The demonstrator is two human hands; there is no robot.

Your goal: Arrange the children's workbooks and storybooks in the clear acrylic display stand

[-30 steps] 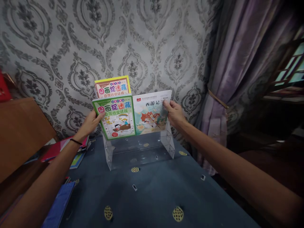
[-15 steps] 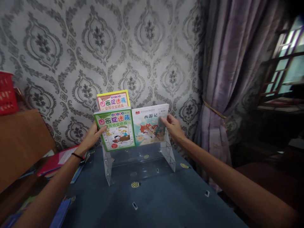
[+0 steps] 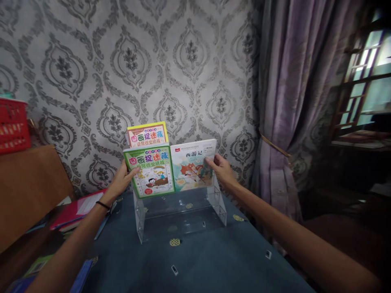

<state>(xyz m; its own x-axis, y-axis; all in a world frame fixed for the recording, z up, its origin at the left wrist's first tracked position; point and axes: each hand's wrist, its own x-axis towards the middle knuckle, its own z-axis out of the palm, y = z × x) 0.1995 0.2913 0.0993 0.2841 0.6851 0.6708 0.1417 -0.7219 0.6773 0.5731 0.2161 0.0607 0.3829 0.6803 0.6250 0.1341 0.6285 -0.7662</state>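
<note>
The green 图画捉迷藏 book [image 3: 154, 181] hid the lower part of the yellow 图画捉迷藏 book [image 3: 148, 135] and some fingers of the left hand [image 3: 122, 180]; the 西游记 book [image 3: 191, 173] hid fingertips of the right hand [image 3: 223, 171]. The covers' finest print was too small to read. The left edge cut off the red basket [image 3: 12, 130] and brown box [image 3: 30, 191], the top edge the purple curtain [image 3: 284, 101], the right edge the window [image 3: 371, 91].

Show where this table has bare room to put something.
Free: the dark cloth in front of the clear rack, and between it and the right edge. Crowded: the rack's top, with books; the left side, with the pink folder and brown box.
</note>
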